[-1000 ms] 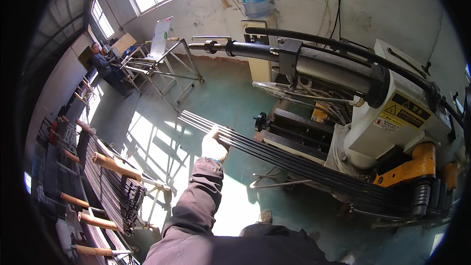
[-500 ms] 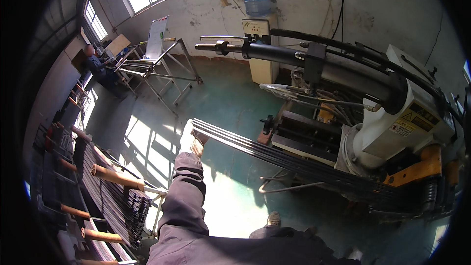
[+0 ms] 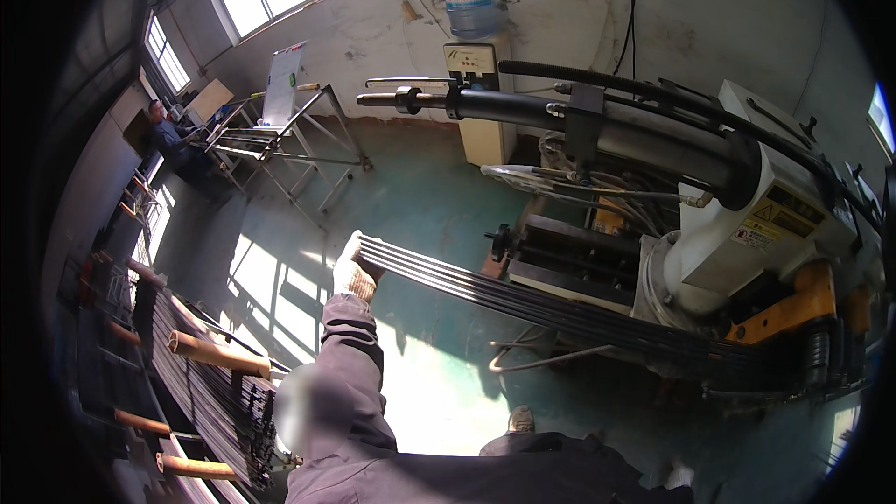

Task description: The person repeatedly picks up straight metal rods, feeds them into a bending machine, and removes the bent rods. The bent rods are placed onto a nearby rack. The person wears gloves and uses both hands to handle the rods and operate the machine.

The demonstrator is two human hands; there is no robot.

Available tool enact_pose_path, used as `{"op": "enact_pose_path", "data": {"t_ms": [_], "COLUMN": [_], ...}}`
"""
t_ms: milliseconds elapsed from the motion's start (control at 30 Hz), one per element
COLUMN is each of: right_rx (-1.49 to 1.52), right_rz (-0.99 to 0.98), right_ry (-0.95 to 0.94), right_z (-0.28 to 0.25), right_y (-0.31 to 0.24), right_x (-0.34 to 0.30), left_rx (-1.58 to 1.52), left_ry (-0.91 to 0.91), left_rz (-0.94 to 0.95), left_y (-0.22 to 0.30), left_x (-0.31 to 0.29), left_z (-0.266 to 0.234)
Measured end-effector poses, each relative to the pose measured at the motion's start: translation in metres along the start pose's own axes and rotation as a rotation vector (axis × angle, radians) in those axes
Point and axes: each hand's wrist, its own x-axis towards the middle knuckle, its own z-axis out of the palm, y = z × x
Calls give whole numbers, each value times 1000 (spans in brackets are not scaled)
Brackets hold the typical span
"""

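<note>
The one head-worn fisheye view is looking steeply down and forward from standing height, bending straight edges near its rim. The left hand (image 3: 353, 271) is sitting near centre, the bending machine (image 3: 737, 224) at three o'clock, the rod rack (image 3: 201, 383) at eight o'clock.

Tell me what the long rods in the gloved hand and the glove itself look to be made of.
Long rods: probably steel, dark and dull, thin and straight with faint glints. Glove on the left hand: seemingly knitted cotton, off-white, matte and soft-looking.

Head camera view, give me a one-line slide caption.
Gloved left hand at the end of a bundle of dark rods beside a machine.
</note>
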Motion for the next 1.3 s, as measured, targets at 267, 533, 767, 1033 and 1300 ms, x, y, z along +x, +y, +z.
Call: {"op": "enact_pose_path", "data": {"t_ms": [267,533,767,1033,1300], "right_rx": [-271,-481,-316,-266,-1086], "right_rz": [-410,-416,-315,18,-304], "right_ry": [-33,-189,-90,-176,-167], "right_z": [-33,17,50,-29,-110], "right_y": [43,-25,-88,-79,-183], "right_x": [-9,-85,-91,52,212], "left_rx": [59,347,171,213,666], "left_ry": [-247,-96,200,-329,217], "left_rz": [-188,-119,-47,-658,-794], "left_y": [1,-11,-60,-328,-585], "left_x": [5,31,19,-101,-326], "left_z": [-9,-8,-38,-88,19]}}
